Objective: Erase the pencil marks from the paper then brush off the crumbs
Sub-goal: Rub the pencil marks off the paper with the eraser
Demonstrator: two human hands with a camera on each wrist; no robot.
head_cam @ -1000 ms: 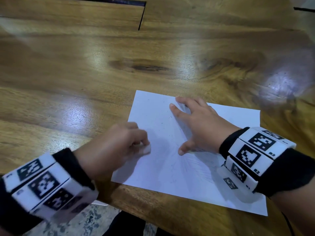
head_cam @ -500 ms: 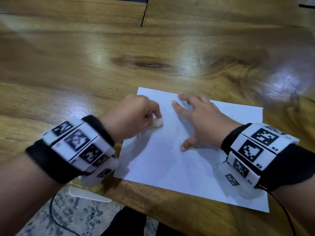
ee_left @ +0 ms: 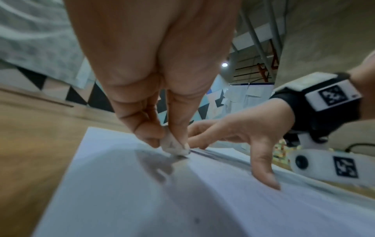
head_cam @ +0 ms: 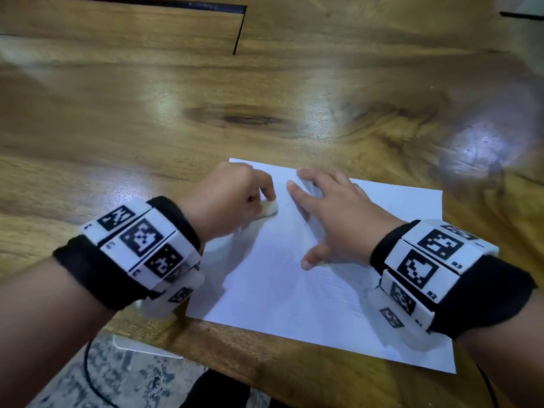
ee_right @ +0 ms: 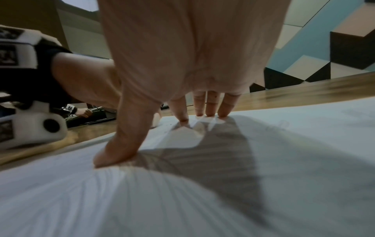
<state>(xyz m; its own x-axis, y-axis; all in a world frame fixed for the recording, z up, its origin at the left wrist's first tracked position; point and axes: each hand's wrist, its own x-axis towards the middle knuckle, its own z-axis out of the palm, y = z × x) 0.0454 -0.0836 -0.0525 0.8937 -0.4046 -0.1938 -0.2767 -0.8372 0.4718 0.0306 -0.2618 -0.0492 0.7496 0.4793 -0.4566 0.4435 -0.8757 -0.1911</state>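
A white sheet of paper lies on the wooden table, with faint pencil lines fanning across its right half. My left hand pinches a small white eraser and holds its end down on the paper near the upper left part. In the left wrist view the eraser sits between thumb and forefinger, touching the paper. My right hand lies spread on the sheet just right of the eraser, fingertips and thumb pressing the paper flat. A few dark specks lie beside the eraser.
The table's near edge runs just below the paper, with patterned floor and a cable beneath. A dark slot cuts the tabletop far behind. Bare wood surrounds the sheet on the left and beyond.
My left hand carried the eraser from the sheet's lower left up toward the top, close to the right hand's fingers. The right hand stayed pressed on the paper.
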